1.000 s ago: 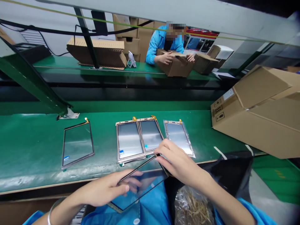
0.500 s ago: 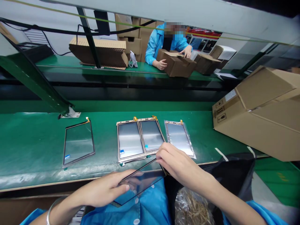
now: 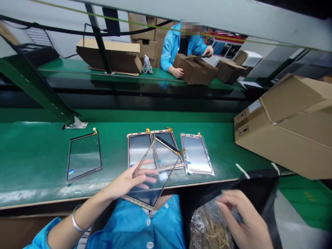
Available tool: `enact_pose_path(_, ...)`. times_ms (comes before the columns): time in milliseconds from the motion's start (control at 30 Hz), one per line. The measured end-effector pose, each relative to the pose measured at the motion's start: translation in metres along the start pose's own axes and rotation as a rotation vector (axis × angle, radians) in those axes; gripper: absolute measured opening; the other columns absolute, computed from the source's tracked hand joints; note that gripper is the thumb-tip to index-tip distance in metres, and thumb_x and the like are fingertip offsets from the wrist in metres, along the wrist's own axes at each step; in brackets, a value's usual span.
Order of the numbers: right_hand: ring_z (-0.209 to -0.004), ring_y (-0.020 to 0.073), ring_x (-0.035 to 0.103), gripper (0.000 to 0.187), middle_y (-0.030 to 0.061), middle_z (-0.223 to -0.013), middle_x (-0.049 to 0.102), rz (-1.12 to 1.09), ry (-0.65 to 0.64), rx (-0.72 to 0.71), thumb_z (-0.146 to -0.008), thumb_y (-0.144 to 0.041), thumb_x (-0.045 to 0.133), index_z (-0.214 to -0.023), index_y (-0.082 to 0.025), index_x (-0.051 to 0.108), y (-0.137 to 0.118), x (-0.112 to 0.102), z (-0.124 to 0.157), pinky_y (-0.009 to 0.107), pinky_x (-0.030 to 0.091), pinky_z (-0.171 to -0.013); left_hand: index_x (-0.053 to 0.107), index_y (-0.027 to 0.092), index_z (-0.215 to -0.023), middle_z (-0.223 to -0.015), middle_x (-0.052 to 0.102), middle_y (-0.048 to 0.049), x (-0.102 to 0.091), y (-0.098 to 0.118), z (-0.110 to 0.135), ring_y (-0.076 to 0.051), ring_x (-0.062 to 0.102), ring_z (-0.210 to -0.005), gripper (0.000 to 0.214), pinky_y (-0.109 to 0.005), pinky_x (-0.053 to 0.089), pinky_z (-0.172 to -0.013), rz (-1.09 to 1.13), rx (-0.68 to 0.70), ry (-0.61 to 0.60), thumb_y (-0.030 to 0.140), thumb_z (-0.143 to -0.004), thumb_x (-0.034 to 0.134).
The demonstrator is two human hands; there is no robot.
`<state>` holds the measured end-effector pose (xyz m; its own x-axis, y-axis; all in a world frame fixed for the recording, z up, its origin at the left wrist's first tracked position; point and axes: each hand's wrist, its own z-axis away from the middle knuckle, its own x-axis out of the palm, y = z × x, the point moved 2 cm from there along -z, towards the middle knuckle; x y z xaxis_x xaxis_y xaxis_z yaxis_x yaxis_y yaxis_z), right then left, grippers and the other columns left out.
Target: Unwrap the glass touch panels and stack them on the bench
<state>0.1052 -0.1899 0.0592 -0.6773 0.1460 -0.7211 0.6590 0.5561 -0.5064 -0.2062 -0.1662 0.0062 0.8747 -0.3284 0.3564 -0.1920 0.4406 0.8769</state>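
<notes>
My left hand (image 3: pixel 124 184) grips a clear touch panel (image 3: pixel 153 192) with a dark border by its left edge, some fingers showing through the glass. The panel is tilted over the bench's front edge, and an orange flex tab sticks out at its upper right corner. My right hand (image 3: pixel 243 216) is away from it, above a black bag (image 3: pixel 268 197). Its thumb and forefinger are pinched; whatever is between them is too faint to make out. Behind the held panel lie two side-by-side stacks of panels, the left stack (image 3: pixel 140 147) and the right stack (image 3: pixel 178 165).
One panel (image 3: pixel 85 155) lies apart on the left of the green bench (image 3: pixel 38 152). A film-wrapped panel (image 3: pixel 197 152) lies right of the stacks. A big carton (image 3: pixel 285 138) stands on the right. Across the bench, a person in blue (image 3: pixel 169 48) handles a smaller carton (image 3: pixel 198 71).
My right hand has left the panel and moved right and down, over the black bag. The panel in my left hand has swung up and now overlaps the stacks in view.
</notes>
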Motion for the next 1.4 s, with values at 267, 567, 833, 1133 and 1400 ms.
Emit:
enact_pose_path(267, -0.079, 0.0177, 0.058, 0.011, 0.0063, -0.085, 0.058, -0.046, -0.055, -0.316, -0.091, -0.011, 0.049, -0.098, -0.018, 0.055, -0.021, 0.045, -0.078, 0.030, 0.051, -0.067, 0.038, 0.030, -0.142, -0.137, 0.055, -0.0053, 0.027, -0.010, 0.027, -0.021, 0.052, -0.124, 0.047, -0.036, 0.040, -0.105, -0.493, 0.022, -0.144, 0.030, -0.096, 0.045)
enact_pose_path(567, -0.075, 0.0175, 0.055, 0.015, 0.0071, -0.083, 0.058, 0.010, -0.241, -0.390, -0.094, -0.013, 0.041, -0.091, -0.017, 0.055, -0.031, 0.044, -0.087, 0.029, 0.050, -0.062, 0.038, 0.037, -0.142, -0.141, 0.051, 0.0036, 0.026, -0.003, 0.037, -0.019, 0.052, -0.125, 0.049, -0.029, 0.039, -0.104, -0.794, 0.174, -0.064, 0.025, -0.095, 0.045)
enact_pose_path(833, -0.072, 0.0177, 0.053, 0.014, 0.0069, -0.080, 0.059, 0.065, -0.144, -0.506, -0.094, -0.011, 0.042, -0.089, -0.016, 0.054, -0.027, 0.051, -0.076, 0.028, 0.048, -0.060, 0.041, 0.031, -0.141, -0.136, 0.056, -0.0052, 0.023, -0.008, 0.030, -0.022, 0.054, -0.122, 0.047, -0.036, 0.044, -0.101, -0.479, 0.106, -0.097, 0.027, -0.095, 0.046)
enact_pose_path(1133, -0.077, 0.0175, 0.057, 0.011, 0.0053, -0.082, 0.059, -0.019, -0.020, -0.380, -0.091, -0.011, 0.051, -0.098, -0.018, 0.054, -0.018, 0.044, -0.075, 0.029, 0.050, -0.065, 0.038, 0.034, -0.142, -0.144, 0.047, -0.0026, 0.028, -0.006, 0.024, -0.021, 0.047, -0.129, 0.047, -0.038, 0.037, -0.108, -0.640, 0.154, -0.114, 0.027, -0.096, 0.044)
enact_pose_path(1400, -0.075, 0.0170, 0.057, 0.011, 0.0059, -0.081, 0.058, -0.030, -0.077, -0.395, -0.092, -0.010, 0.048, -0.091, -0.017, 0.057, -0.028, 0.045, -0.085, 0.028, 0.050, -0.064, 0.034, 0.036, -0.144, -0.138, 0.054, 0.0009, 0.034, 0.003, 0.032, -0.019, 0.052, -0.124, 0.049, -0.029, 0.043, -0.100, -0.866, 0.192, -0.059, 0.025, -0.096, 0.042)
